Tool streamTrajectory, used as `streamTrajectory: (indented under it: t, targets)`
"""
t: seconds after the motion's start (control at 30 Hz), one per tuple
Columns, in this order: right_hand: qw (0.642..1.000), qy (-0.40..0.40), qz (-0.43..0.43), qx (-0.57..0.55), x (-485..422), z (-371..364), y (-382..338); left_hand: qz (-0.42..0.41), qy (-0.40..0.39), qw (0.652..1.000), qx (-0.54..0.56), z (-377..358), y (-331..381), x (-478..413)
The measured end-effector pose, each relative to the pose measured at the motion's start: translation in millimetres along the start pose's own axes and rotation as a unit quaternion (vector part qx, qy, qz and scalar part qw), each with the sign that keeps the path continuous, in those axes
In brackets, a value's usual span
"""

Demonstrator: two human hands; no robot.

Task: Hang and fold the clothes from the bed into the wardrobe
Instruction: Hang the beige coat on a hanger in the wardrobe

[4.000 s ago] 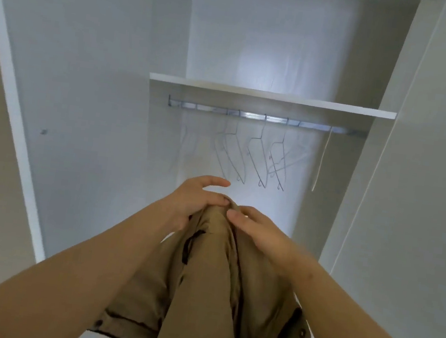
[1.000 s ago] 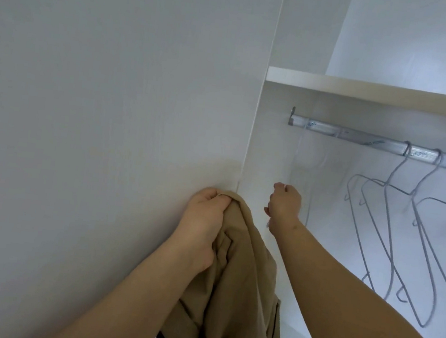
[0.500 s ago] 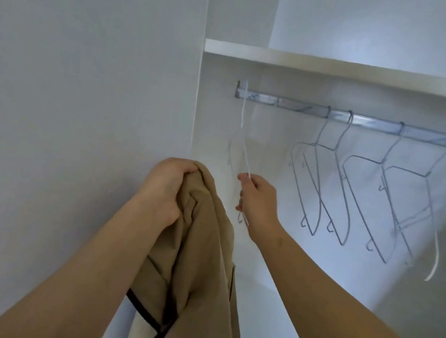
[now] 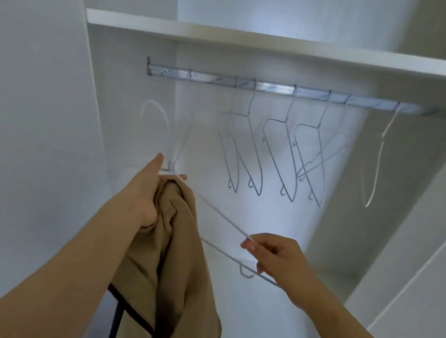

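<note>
**Garment held up to a freed hanger**

Tan garment [image 4: 176,261] with dark trim hangs bunched from the left hand [image 4: 145,196], whose fingers curl round its top fold, in front of the open wardrobe [image 4: 26,116]. The neck of a white hanger [image 4: 221,216] lies just beside that fold. I cannot tell whether the wire touches the cloth. The right hand [image 4: 275,256] pinches the hanger's far shoulder between thumb and fingers.

Half a second ago this hanger was hooked on the left end of the rail [image 4: 282,89], with the right hand gripping it low. Now it is off the rail and tilted, its blurred hook up to the left and its bar slanting down to the right. The right hand is lower and further right. The garment stays in the same grip.

The rail runs under a white shelf [image 4: 259,42]. It carries several grey wire hangers [image 4: 275,158] in the middle and another white hanger [image 4: 379,160] near its right end. All hang behind and above the hands, well apart from the held one.
</note>
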State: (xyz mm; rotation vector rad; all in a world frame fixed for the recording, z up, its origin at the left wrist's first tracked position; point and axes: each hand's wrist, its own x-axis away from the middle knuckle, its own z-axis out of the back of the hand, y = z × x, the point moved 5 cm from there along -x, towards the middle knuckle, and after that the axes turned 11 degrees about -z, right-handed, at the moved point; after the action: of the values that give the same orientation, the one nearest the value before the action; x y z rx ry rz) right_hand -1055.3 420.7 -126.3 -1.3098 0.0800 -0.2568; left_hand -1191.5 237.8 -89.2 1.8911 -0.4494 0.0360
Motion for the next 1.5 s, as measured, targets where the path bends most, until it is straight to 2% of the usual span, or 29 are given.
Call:
streamTrajectory:
  t: [0.13, 0.27, 0.47, 0.57, 0.67, 0.73, 0.87, 0.93, 0.97, 1.03, 1.13, 1.2, 1.27, 1.3, 1.33, 1.37, 1.4, 1.5]
  targets:
    - [0.997, -0.024, -0.038, 0.068, 9.5, 20.7, 17.1, -0.018, -0.007, 1.000, 0.014, -13.4, -8.6, -5.3]
    - [0.986, -0.002, -0.044, 0.158, -4.7, 7.6, 13.6, -0.043, -0.032, 0.997, -0.064, -36.2, -27.1, -1.7]
    - [1.000, 0.002, 0.002, -0.021, -29.4, -31.7, -26.4, -0.070, -0.184, 0.958, -0.207, -62.5, -36.9, 3.8]
    - [0.996, 0.079, 0.005, -0.040, -33.7, -22.1, -25.3, -0.044, -0.256, 0.941, -0.218, -57.9, -22.5, 4.1]
    - [0.987, 0.152, -0.032, -0.041, -36.8, 3.1, -13.7, -0.082, -0.258, 0.915, -0.298, -48.9, -6.9, 5.0]
    - [0.988, 0.146, -0.044, -0.016, -41.0, 10.0, -10.8, -0.152, -0.295, 0.866, -0.374, -52.6, 0.3, 11.8]
    - [0.997, 0.007, -0.066, -0.043, -44.4, -9.8, -10.4, -0.261, -0.387, 0.706, -0.533, -77.3, 2.5, 34.5]
    - [0.994, -0.033, -0.085, -0.062, -45.1, -19.1, -7.5, -0.324, -0.378, 0.636, -0.589, -84.8, 5.0, 38.1]
    - [0.993, -0.025, -0.092, -0.066, -46.2, -20.4, -6.3, -0.351, -0.360, 0.621, -0.601, -85.1, 6.8, 38.1]
    - [0.993, 0.038, -0.090, -0.067, -48.5, -15.3, -8.4, -0.386, -0.318, 0.623, -0.601, -79.9, 7.9, 35.6]
    - [0.986, 0.135, -0.041, -0.088, -52.5, -1.3, -20.8, -0.389, -0.260, 0.660, -0.588, -63.8, -0.4, 25.2]
    - [0.980, 0.156, -0.016, -0.123, -54.6, 4.1, -27.9, -0.328, -0.240, 0.661, -0.630, -45.6, -11.1, 10.6]
    - [0.977, 0.161, -0.013, -0.142, -55.6, 5.0, -31.0, -0.233, -0.234, 0.614, -0.717, -19.9, -24.3, -4.5]
    - [0.975, 0.163, -0.015, -0.151, -56.0, 5.9, -31.1, -0.191, -0.229, 0.604, -0.739, -6.9, -29.5, -9.9]
    - [0.973, 0.164, -0.021, -0.164, -56.5, 7.1, -30.9, -0.164, -0.217, 0.614, -0.741, 4.6, -32.8, -14.0]
    - [0.970, 0.162, -0.029, -0.179, -57.1, 8.3, -30.2, -0.149, -0.203, 0.637, -0.728, 13.5, -34.6, -15.9]
    - [0.968, 0.160, -0.038, -0.190, -57.7, 9.7, -29.0, -0.140, -0.190, 0.676, -0.698, 20.6, -35.0, -17.3]
    - [0.971, 0.166, -0.048, -0.164, -59.9, 15.7, -24.6, -0.092, -0.160, 0.849, -0.496, 28.8, -33.2, -19.1]
